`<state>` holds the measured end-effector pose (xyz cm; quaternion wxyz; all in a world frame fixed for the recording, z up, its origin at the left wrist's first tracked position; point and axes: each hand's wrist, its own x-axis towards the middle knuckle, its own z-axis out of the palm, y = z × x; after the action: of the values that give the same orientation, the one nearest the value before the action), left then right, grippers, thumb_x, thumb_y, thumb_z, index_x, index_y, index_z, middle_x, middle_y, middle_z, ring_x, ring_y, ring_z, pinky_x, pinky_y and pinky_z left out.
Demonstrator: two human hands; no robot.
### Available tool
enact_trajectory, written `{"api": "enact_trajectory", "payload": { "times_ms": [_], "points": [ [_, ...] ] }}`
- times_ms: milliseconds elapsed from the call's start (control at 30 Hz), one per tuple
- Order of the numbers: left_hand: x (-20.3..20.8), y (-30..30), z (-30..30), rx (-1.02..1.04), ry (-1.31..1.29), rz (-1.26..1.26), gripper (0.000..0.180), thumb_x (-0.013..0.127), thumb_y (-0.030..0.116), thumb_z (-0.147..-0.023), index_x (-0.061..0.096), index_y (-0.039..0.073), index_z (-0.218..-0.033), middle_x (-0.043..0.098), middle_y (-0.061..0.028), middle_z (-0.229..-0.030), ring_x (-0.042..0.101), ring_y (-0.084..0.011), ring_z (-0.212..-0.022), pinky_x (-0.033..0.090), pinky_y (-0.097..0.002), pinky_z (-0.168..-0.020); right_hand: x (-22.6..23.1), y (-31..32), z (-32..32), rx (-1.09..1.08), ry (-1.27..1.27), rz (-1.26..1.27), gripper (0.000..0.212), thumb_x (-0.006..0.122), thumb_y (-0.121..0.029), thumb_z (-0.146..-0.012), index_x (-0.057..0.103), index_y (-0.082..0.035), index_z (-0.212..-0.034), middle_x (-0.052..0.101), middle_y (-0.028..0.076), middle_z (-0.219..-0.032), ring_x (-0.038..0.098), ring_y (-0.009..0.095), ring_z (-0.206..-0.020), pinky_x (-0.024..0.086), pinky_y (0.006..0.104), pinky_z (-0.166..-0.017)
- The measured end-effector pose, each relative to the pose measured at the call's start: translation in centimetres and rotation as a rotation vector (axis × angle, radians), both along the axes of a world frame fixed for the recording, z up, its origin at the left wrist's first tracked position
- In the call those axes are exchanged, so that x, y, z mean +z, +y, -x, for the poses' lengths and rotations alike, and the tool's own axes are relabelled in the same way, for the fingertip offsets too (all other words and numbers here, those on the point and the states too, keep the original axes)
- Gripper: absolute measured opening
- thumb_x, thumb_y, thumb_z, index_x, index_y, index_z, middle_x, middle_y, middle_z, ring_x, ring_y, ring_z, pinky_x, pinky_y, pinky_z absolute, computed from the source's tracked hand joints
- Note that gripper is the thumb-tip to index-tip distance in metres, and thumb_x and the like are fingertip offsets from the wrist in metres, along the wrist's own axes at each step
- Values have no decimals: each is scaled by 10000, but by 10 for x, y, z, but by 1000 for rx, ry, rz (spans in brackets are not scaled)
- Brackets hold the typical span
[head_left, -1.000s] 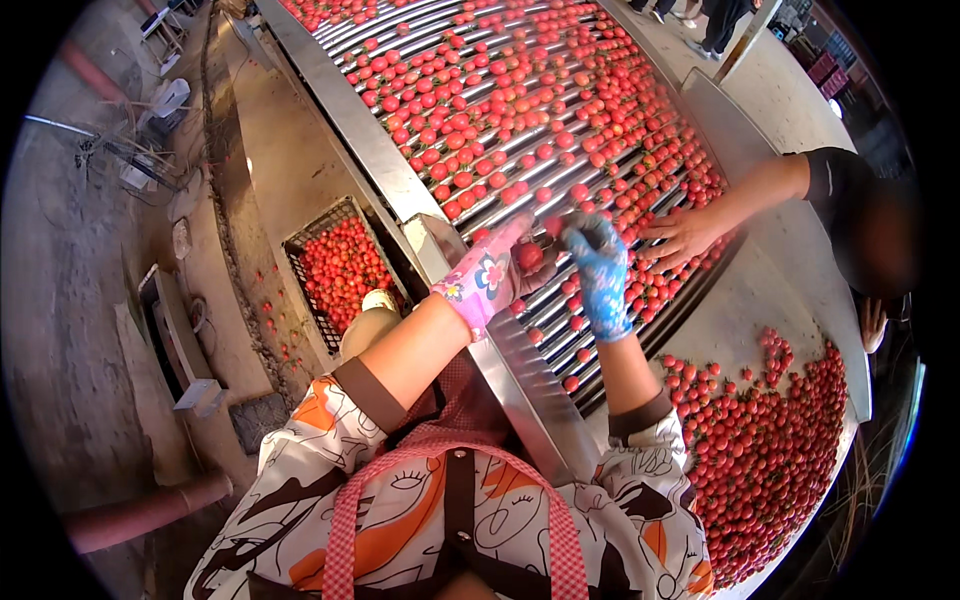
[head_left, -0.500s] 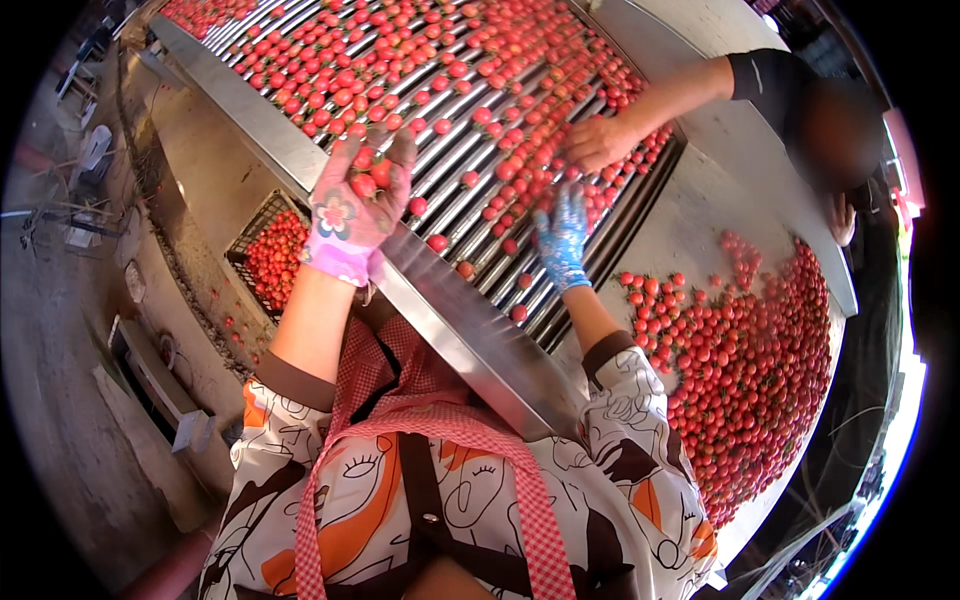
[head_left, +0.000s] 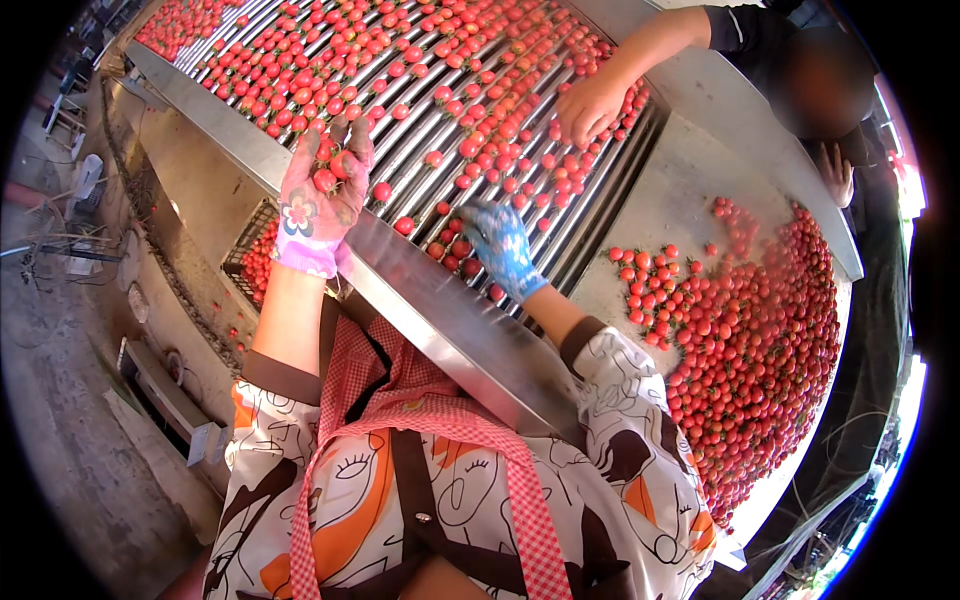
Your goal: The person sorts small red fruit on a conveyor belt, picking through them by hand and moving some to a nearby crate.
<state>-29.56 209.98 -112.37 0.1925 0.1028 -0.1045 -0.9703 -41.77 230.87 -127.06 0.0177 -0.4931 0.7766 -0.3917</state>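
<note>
My left hand (head_left: 322,208), in a pink glove with a flower print, is turned palm up above the near metal edge. Its fingers curl around several red cherry tomatoes (head_left: 325,180). My right hand (head_left: 502,248), in a blue patterned glove, reaches left low over the roller conveyor (head_left: 572,240). Its fingers are stretched out and somewhat bent, with loose tomatoes (head_left: 460,248) right beside and below them; the fingertips are partly hidden. More tomatoes lie spread across the rollers, thickest toward the far side.
A co-worker's bare hand (head_left: 592,108) works among tomatoes on the far right rollers. A large tomato heap (head_left: 760,350) covers the metal surface on the right. A dark crate (head_left: 238,258) holding tomatoes stands below the conveyor's metal edge (head_left: 420,300) at left.
My right hand has swept left and nearer across the rollers. My left hand, still holding tomatoes, appears slightly further left. The co-worker's hand has lifted a little from the tomatoes.
</note>
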Motion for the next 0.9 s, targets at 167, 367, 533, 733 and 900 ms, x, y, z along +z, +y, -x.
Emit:
{"api": "enact_trajectory", "payload": {
  "times_ms": [167,367,533,733,900],
  "points": [
    [4,9,8,3,-53,76,350,470,264,-948,489,-39,-1122,508,-177,-1055,498,-213,-867,570,-239,-668,-14,-52,6,-73,212,-38,594,660,-284,-753,481,-22,-1255,372,207,-1374,392,421,-1217,311,493,-1013],
    [-7,4,8,-72,35,43,349,487,258,-942,509,-31,-1137,516,-180,-1139,509,-219,-888,568,-246,-675,-18,-59,-12,268,322,34,516,623,-221,-762,514,-22,-1226,456,172,-1303,319,375,-1294,249,494,-1076],
    [-12,8,8,-43,-59,25,321,502,241,-937,529,1,-1148,513,-172,-1194,542,-238,-897,565,-263,-673,-1,-64,12,355,186,233,489,648,-234,-803,510,-89,-1248,418,178,-1358,394,396,-1245,322,496,-1032],
    [-13,10,12,-112,-50,-38,355,442,295,-961,525,34,-1187,539,-185,-1141,578,-262,-936,567,-284,-660,-15,-95,90,-276,293,-94,715,601,-462,-801,367,-112,-1379,308,192,-1434,255,377,-1336,146,536,-1095],
    [-16,12,11,-25,-141,-33,313,491,256,-939,538,14,-1132,552,-173,-1148,584,-243,-944,568,-267,-634,-14,-67,141,-321,275,-9,505,557,-369,-842,501,-86,-1256,467,158,-1319,414,367,-1218,265,483,-1043]
  ]
}}
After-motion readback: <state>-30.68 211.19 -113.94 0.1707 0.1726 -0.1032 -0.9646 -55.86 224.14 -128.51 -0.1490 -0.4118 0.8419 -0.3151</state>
